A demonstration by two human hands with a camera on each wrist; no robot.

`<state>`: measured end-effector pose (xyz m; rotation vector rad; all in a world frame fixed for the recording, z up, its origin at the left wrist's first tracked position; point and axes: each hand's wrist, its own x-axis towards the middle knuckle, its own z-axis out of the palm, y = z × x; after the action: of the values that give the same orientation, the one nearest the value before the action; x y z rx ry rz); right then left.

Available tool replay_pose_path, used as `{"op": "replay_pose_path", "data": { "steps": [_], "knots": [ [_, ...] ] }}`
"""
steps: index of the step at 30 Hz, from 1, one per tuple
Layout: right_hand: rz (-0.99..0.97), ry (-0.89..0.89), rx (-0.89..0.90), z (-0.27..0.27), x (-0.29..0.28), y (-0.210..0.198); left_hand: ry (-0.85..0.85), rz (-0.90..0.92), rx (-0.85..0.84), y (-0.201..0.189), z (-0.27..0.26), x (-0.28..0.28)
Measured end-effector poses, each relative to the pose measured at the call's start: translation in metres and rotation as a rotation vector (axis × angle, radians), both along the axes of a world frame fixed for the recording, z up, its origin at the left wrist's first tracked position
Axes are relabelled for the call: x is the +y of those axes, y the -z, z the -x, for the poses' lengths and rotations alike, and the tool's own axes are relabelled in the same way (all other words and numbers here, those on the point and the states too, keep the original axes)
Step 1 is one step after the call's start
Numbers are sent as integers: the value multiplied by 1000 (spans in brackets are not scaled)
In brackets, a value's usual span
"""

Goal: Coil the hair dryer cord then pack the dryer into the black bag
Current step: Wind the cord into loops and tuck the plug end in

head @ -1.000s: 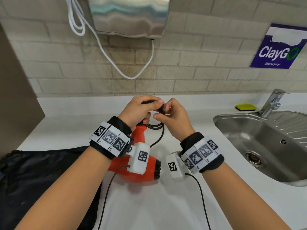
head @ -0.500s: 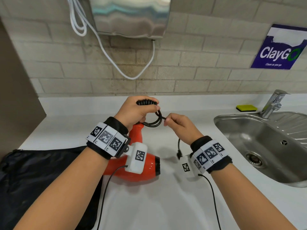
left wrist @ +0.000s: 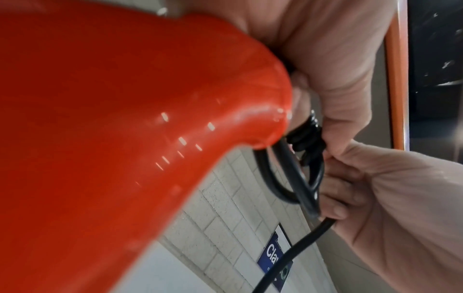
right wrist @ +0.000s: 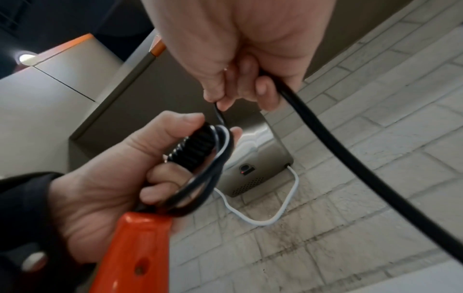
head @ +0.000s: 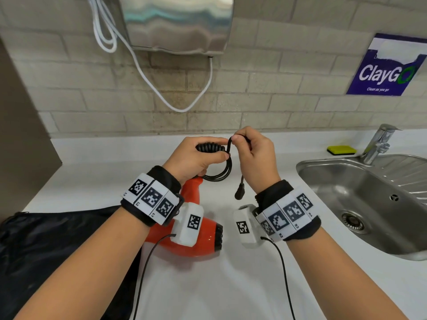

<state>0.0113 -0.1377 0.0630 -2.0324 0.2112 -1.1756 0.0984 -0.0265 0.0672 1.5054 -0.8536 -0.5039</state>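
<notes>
The glossy orange plastic hair dryer lies on the white table at the centre of the head view, its black-grilled end toward 3 o'clock and its handle rising toward 12 o'clock into the left hand. That hand's fingers curl round the handle top and a bundle of the thin black rubber cord, thumb pressed on the ribbed black strain relief; several loops hang from the grip. Just beside it at 3 o'clock, the right hand has its fingers closed on one strand of the cord, and the one black plug dangles below that wrist, off the table. At 9 o'clock from the dryer lies one crumpled black fabric bag, its edge touching the dryer body; the left forearm crosses over it. At 3 o'clock is one stainless steel sink with one chrome tap, and one yellow-green sponge beside it. At 12 o'clock on the brick wall hangs one steel hand dryer with a white cable, and at 2 o'clock one blue ClayGo sign.
</notes>
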Motion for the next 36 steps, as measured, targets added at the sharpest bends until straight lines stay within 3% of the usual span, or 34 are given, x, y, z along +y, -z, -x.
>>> {"op": "replay_pose_path", "data": {
  "steps": [7, 14, 17, 21, 25, 27, 29, 34, 36],
  "knots": [
    [4, -46, 62, -1, -11, 11, -40, 2, 46, 0, -1, -1],
    [-9, -50, 660, 8, -42, 69, -154, 88, 129, 2, -9, 3],
    [-45, -8, 738, 12, -48, 79, -202, 109, 150, 1, -12, 5],
    [-144, -38, 487, 9, -39, 61, -207, 119, 178, 1, -15, 6],
    [-352, -388, 53, 10, -13, 30, -193, 115, 194, 0, -15, 4],
    [-430, -493, -45, 9, -2, 21, -167, 109, 194, -1, -14, 4],
    [-385, -455, -73, 6, 7, 20, -142, 104, 189, 0, -12, 4],
    [63, -83, -39, -7, 14, 34, -111, 81, 186, 0, -8, 5],
    [62, -79, -90, -12, 17, 35, -113, 74, 196, 0, -9, 6]
  ]
}}
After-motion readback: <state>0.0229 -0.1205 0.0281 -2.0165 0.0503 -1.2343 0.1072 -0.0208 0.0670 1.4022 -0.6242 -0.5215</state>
